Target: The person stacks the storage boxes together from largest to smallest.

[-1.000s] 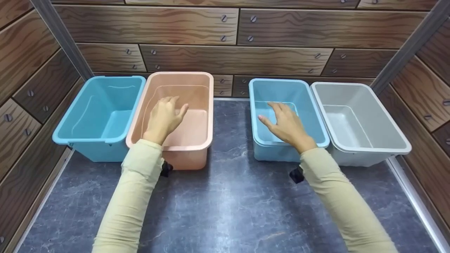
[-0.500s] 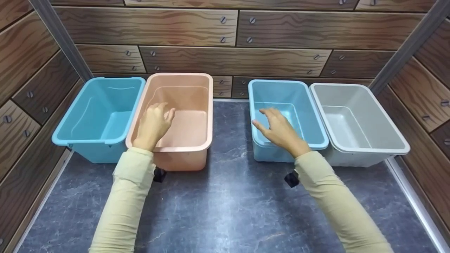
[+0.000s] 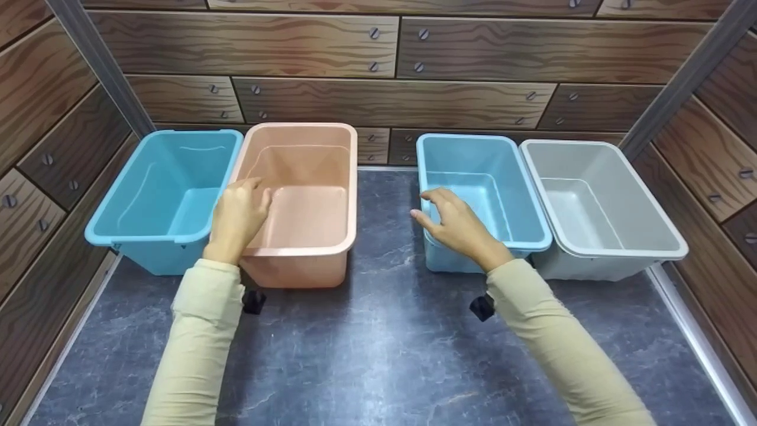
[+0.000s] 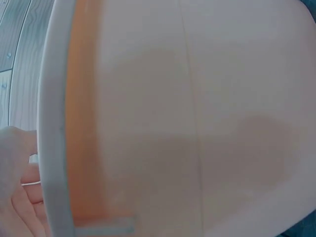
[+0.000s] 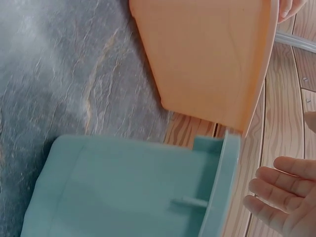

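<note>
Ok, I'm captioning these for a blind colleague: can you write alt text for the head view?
A person's left hand and right hand, both empty, hover near the left rims of a peach bin and a light blue bin. A turquoise bin stands at far left, a grey bin at far right, all on a dark marbled table before wood-patterned panels.
</note>
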